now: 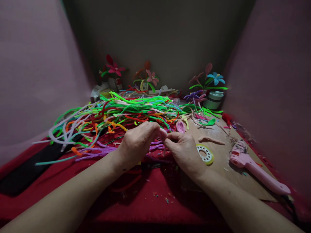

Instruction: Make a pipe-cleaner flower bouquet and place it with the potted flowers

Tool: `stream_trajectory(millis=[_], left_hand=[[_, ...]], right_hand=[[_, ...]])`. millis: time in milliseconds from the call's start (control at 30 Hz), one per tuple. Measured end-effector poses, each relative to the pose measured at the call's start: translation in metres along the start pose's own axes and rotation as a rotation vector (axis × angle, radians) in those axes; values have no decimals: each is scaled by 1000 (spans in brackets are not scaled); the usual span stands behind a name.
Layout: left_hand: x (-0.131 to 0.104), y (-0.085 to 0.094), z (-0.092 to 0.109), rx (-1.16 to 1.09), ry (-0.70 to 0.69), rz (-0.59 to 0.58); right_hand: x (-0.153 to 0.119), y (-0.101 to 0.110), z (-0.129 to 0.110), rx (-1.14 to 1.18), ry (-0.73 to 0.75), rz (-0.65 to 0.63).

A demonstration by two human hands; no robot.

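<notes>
Head view: a pink piece (pixel 163 133) is held between the two hands, above the near middle of the red cloth (pixel 121 212). It is grasped by the curled fingers of the left hand (pixel 139 140), partly hidden behind the knuckles, and pinched at its right end by thumb and forefinger of the right hand (pixel 183 152). Purple stems (pixel 97 152) are spread to the left; green stems (pixel 139 105) are heaped on the far side. A pink petal (pixel 180 127) is seen just beyond the right hand. On the board (pixel 222 158) at right, a tape roll (pixel 210 159) is partly covered by that hand, and a glue gun (pixel 257 171) is laid farther right.
</notes>
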State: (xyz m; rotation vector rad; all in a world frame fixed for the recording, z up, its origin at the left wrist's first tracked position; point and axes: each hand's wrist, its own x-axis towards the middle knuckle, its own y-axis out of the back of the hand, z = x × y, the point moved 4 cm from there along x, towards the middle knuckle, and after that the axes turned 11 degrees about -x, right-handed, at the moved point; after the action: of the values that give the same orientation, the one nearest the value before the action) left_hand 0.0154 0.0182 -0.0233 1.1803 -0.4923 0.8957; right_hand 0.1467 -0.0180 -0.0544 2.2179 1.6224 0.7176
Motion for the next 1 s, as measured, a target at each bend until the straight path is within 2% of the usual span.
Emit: stream_trajectory(millis=[200,400,500,633,800,1000], left_hand=[[7,5,4,84,85,47],[7,6,5,13,113,41],[5,7,3,-49,190,56],[4,8,-2,-148,316,86],[3,7,-9,-294,422,60],[8,12,-9,-336,436,7]], right_hand=[[1,0,0,13,-2,18],[1,0,1,50,-2,8],[1,-1,1,111,-7,-12],[1,-5,5,277,-117,-78],[3,-14,15,526,-280,-186],[2,-14,15,560,-292,-223]])
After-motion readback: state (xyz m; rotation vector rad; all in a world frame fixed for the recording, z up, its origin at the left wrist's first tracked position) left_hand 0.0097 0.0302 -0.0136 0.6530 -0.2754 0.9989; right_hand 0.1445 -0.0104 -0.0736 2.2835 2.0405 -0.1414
